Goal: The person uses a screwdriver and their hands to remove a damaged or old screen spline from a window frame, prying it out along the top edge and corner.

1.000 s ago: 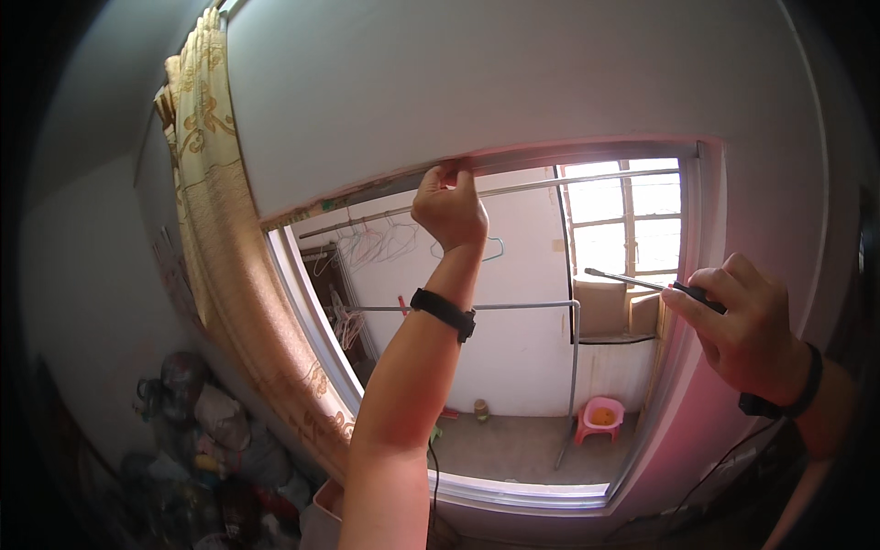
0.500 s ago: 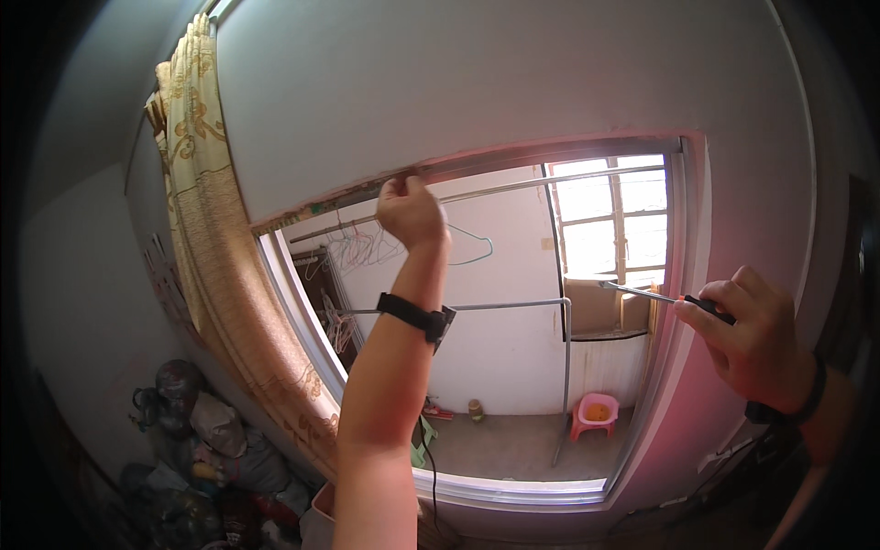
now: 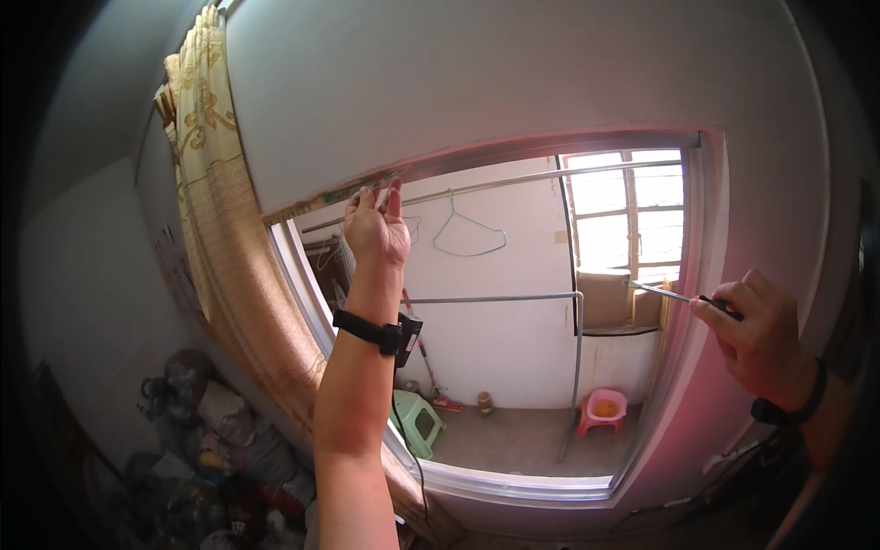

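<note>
My left hand [image 3: 377, 234] is raised against the top rail of the window frame [image 3: 550, 147], near its left part, where the rail looks stained and worn. Its fingers are curled together at the rail's lower edge; whatever lies between them is too small to make out. A black band with a small box circles that wrist. At the right, my right hand [image 3: 763, 339] grips a screwdriver [image 3: 666, 292] by its dark handle. The metal shaft points left, in front of the window opening and apart from the frame.
A patterned curtain [image 3: 206, 137] hangs left of the window. Through the opening show a rod with a light green hanger [image 3: 472, 255], a grey pipe rack [image 3: 513, 298], a green stool [image 3: 417, 423] and a pink child's chair [image 3: 605, 405]. Filled bags [image 3: 225, 412] pile up at lower left.
My left hand has moved left and slightly down along the top rail, and its fingers have turned. The right hand still holds the screwdriver. The view has shifted a little.
</note>
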The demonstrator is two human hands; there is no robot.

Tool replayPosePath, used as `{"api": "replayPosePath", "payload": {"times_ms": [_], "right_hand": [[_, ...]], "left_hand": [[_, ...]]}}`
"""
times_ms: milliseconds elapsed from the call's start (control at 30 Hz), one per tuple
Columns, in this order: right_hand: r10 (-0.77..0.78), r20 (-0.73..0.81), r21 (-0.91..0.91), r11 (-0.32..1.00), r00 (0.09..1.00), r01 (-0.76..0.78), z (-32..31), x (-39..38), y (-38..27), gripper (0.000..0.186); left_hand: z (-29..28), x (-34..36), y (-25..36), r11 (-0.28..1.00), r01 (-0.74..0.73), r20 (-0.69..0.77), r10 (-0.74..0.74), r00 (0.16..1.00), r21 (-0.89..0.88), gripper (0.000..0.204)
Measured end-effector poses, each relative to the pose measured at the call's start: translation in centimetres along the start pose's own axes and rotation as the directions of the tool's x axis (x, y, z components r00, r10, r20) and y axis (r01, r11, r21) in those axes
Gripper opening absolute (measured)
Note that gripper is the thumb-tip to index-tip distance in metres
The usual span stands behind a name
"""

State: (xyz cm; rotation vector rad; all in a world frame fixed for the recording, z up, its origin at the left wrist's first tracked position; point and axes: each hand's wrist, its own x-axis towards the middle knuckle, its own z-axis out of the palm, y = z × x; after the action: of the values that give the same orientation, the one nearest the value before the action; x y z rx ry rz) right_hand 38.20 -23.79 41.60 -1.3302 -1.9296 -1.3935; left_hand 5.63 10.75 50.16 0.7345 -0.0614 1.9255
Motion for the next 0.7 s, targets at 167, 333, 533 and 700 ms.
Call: {"api": "replayPosePath", "payload": {"times_ms": [167, 333, 533, 700], "right_hand": [[-0.006, 0.012, 0.038, 0.999, 1.0, 0.005, 0.7, -0.2, -0.4, 0.029], [0.0, 0.022, 0.072, 0.997, 1.0, -0.002, 1.4, -0.2, -0.8, 0.029], [-0.014, 0.014, 0.097, 0.995, 1.0, 0.012, 1.8, 0.2, -1.3, 0.029], [0.038, 0.018, 0.097, 0.994, 0.999, -0.04, 1.8, -0.3, -1.8, 0.03]], "left_hand": [[-1.2, 1.4, 0.7, 0.99, 0.113, 0.22, -0.091, 0.971, -0.089, 0.012], [0.8, -1.0, 0.4, 0.492, -0.382, 0.397, 0.078, 0.914, 0.782, 0.021], [2.8, -2.2, 0.7, 0.034, -0.594, 0.564, 0.278, 0.778, 0.803, 0.011], [2.9, -1.4, 0.8, 0.158, -0.486, 0.431, 0.288, 0.855, 0.86, 0.015]]}}
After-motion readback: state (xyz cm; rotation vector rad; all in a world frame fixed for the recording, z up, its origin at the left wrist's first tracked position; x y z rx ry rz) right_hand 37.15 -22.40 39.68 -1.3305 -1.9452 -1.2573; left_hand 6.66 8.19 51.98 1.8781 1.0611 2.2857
